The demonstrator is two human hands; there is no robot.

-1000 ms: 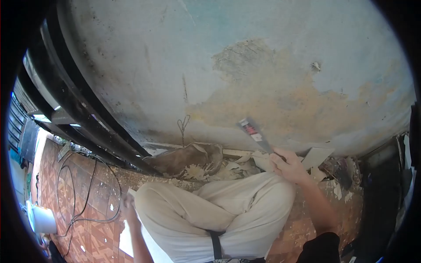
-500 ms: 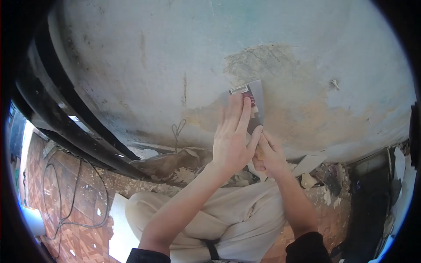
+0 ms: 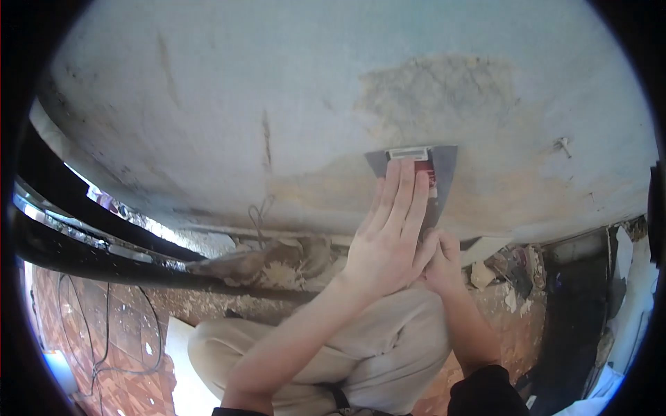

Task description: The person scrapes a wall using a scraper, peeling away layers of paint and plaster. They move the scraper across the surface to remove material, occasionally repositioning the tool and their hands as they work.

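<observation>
A wide putty knife (image 3: 444, 173) with a grey blade, a label and a red patch lies against the wall (image 3: 312, 76), its broad edge upward. My left hand (image 3: 392, 236) rests flat on the blade, its fingers stretched out toward the edge. Lower down, my right hand (image 3: 442, 263) is closed around the handle, which is mostly hidden behind the hands. Just above the blade edge is a bare grey patch (image 3: 440, 97) where the wall's surface layer is gone. A tan stained area spreads on both sides of the knife.
Black pipes (image 3: 139, 229) run along the left. Torn scraps (image 3: 281, 270) and debris lie along the wall's foot. A thin cable (image 3: 97, 333) loops over the parquet floor. A nail-like stub (image 3: 563, 145) sticks out of the wall at right. My bent legs (image 3: 388, 340) are below.
The putty knife has turned so its broad edge lies more level, and both hands have shifted slightly right and down with it. The view has tilted a little.
</observation>
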